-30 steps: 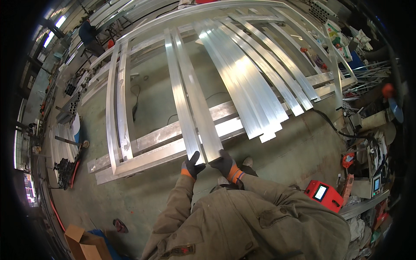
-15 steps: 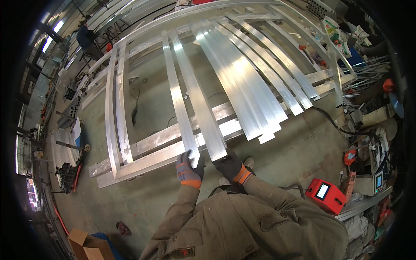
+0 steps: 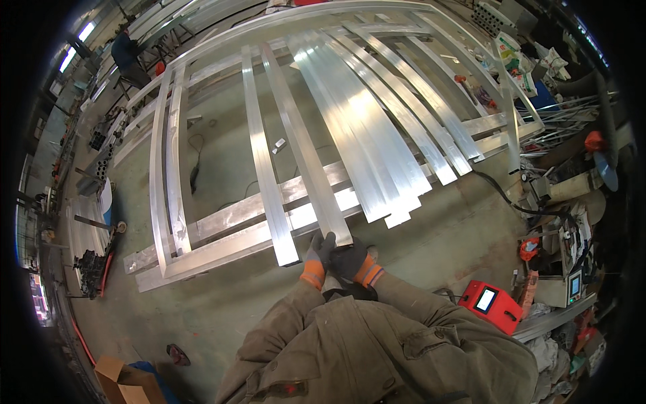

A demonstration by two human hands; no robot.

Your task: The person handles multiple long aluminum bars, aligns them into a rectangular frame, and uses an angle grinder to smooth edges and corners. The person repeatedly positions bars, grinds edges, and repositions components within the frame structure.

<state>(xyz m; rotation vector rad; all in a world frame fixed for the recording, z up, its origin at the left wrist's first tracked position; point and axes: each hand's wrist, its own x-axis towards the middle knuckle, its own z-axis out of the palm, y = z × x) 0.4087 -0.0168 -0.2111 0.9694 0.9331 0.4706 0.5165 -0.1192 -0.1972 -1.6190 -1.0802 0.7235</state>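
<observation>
Left hand (image 3: pixel 317 258) has shifted right since the last frame, off the outer bar (image 3: pixel 262 155) and onto the near end of the aluminium bar (image 3: pixel 301 143) just left of the wide stack (image 3: pixel 363 135), thumb pressed on top; right hand (image 3: pixel 350 261) is at that end too, fingers hidden, can't tell their set. Stack crowds the bar's right; beyond it loose bars (image 3: pixel 437 167), black cable (image 3: pixel 538 213); red box (image 3: pixel 491 308) nearer the person.
</observation>
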